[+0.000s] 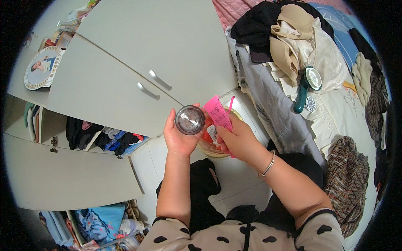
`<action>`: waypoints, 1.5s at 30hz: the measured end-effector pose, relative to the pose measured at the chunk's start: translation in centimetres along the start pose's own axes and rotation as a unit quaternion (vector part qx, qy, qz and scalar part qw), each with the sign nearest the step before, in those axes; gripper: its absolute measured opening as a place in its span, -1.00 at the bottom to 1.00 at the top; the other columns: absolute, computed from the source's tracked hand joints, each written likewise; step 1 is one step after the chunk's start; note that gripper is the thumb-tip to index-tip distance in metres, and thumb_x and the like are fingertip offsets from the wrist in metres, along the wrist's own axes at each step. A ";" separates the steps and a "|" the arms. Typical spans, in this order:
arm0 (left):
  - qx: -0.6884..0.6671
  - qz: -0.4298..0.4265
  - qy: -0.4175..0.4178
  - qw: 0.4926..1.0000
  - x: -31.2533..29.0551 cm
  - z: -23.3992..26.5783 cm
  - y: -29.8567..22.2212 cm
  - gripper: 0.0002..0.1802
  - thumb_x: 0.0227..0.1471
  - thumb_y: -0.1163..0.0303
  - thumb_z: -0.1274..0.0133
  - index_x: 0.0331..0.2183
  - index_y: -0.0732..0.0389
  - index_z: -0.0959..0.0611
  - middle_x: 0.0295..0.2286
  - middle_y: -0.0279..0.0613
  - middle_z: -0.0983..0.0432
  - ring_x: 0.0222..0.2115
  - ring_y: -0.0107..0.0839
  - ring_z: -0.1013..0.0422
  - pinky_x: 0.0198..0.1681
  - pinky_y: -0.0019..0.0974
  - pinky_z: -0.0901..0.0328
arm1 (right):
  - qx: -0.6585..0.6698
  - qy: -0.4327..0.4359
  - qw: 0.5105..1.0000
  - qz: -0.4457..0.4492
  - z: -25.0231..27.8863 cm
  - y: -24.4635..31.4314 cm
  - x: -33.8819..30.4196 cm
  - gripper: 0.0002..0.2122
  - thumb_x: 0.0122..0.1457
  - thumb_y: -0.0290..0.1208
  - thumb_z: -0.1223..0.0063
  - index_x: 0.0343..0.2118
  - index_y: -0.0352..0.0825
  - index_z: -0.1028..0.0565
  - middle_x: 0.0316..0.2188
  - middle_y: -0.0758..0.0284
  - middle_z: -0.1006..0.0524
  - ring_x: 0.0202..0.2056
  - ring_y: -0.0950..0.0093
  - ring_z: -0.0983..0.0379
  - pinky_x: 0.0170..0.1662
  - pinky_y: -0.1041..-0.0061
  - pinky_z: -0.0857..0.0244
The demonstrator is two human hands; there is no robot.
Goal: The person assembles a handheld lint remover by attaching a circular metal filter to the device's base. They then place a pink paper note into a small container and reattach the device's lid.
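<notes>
Your left hand (179, 136) grips a round metal strainer (189, 120) by its rim, perforated bottom facing you; your right hand (238, 140) pinches a pink packet (217, 113) just beside it, above a round container (213, 147).

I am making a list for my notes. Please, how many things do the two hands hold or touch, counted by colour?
Silver: 1, the round metal strainer in the left hand.
Pink: 2, the flat packet and the thin stick at the right hand.
Red: 1, the container under both hands.
Total: 4
</notes>
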State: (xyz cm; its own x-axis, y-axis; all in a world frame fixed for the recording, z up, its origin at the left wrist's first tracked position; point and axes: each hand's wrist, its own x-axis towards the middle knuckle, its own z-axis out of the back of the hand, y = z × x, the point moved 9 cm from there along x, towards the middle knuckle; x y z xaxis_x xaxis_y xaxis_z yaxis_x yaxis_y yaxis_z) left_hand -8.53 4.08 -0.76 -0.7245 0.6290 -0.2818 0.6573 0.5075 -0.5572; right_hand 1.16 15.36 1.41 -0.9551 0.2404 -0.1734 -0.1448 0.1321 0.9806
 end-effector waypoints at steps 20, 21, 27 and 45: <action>-0.023 -0.102 0.065 0.992 -0.4 -1.3 -2.6 -0.28 0.18 -0.11 0.34 0.01 0.37 -0.41 -0.13 0.06 -0.45 -0.12 -0.13 -0.36 -0.05 -0.12 -0.24 | -0.064 0.032 0.994 0.078 -0.7 1.7 -0.4 -0.79 0.16 -0.37 0.06 -0.24 -0.42 -0.37 -0.50 0.09 -0.49 -0.44 0.18 -0.48 -0.34 0.28 -0.32; -0.037 -0.108 0.046 0.992 -0.6 -1.8 -2.5 -0.28 0.18 -0.10 0.34 0.02 0.39 -0.40 -0.13 0.08 -0.44 -0.12 -0.13 -0.36 -0.04 -0.12 -0.23 | -0.097 0.037 0.990 0.095 -1.0 2.1 -0.7 -0.79 0.17 -0.37 0.06 -0.26 -0.42 -0.36 -0.51 0.08 -0.49 -0.44 0.14 -0.47 -0.35 0.25 -0.32; 0.090 -0.140 0.102 0.981 -0.6 -2.3 -2.6 -0.30 0.19 -0.04 0.31 0.01 0.46 -0.39 -0.13 0.10 -0.44 -0.09 -0.14 -0.35 0.02 -0.18 -0.20 | -0.261 0.043 0.947 0.181 -1.8 3.8 -1.8 -0.79 0.18 -0.34 0.04 -0.35 -0.41 -0.32 -0.50 -0.01 -0.48 -0.44 -0.01 -0.44 -0.39 0.13 -0.29; 0.104 -0.025 -0.005 0.994 0.5 -0.4 0.1 -0.31 0.15 -0.18 0.21 -0.09 0.30 -0.50 -0.31 -0.11 -0.53 -0.25 -0.26 -0.43 -0.12 -0.17 -0.32 | -0.325 0.062 0.924 0.191 -2.4 3.2 -1.6 -0.82 0.15 -0.36 0.08 -0.32 -0.39 -0.35 -0.47 0.01 -0.50 -0.38 0.02 -0.45 -0.31 0.13 -0.33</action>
State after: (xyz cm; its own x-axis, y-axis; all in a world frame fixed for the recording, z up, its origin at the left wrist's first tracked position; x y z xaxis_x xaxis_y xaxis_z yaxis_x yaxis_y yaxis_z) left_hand -8.71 4.67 -0.61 -0.7585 0.5988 -0.2570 0.5636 0.4050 -0.7199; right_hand 1.62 13.08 5.00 -0.9852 0.0333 0.1681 0.1216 -0.5556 0.8225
